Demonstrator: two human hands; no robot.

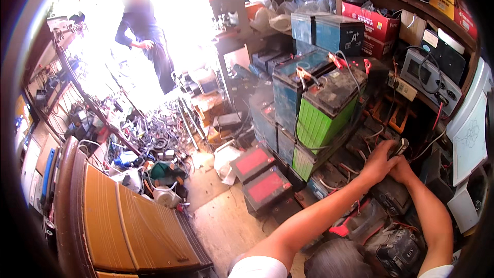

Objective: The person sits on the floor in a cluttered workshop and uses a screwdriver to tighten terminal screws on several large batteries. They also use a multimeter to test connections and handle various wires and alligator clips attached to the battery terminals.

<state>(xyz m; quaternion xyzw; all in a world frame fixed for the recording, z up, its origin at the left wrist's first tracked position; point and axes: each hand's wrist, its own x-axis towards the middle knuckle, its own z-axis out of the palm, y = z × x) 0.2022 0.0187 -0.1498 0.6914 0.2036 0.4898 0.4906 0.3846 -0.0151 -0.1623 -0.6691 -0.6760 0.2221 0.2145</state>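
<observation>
My left hand point(381, 163) and my right hand point(400, 169) are close together at the right, above a cluster of dark batteries and wires. Fingers of both hands are curled around a small, pale metallic piece point(402, 146), whose kind I cannot make out. Much of it is hidden by the fingers. Thin wires point(366, 149) run beside my left hand. Left of the hands stands a bright green battery point(324, 123) with a dusty dark top. A red clip point(337, 62) and a copper-coloured clip point(303, 73) rest on the batteries there.
Blue batteries point(329, 31) are stacked behind. A grey device with a screen point(424, 77) sits on the right shelf. Batteries with red tops point(265, 185) stand on the floor. A brown padded seat point(139, 221) is at lower left. A person point(146, 36) stands by the bright doorway.
</observation>
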